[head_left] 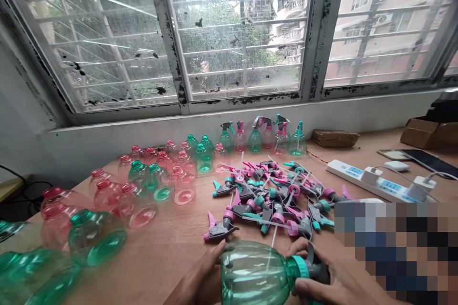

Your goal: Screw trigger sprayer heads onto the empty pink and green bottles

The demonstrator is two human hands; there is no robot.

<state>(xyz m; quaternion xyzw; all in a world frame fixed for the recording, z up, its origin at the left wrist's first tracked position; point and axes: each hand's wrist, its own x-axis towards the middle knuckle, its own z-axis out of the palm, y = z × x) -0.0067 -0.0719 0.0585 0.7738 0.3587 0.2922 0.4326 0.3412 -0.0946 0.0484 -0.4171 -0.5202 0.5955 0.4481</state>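
A clear green plastic bottle (255,271) lies on its side at the bottom of the view. My left hand (200,281) cups its base, fingers curled against it. My right hand (322,281) is closed round the grey and teal trigger sprayer head (315,264) sitting on the bottle's neck. A white dip tube shows through the green wall. Just beyond lies a pile of loose trigger sprayer heads (272,195), pink and teal.
Several empty pink and green bottles (150,181) stand on the wooden table (179,243) at the left. Finished spray bottles (265,136) line the wall under the window. A white power strip (379,178), phones and cardboard boxes (425,133) sit at the right.
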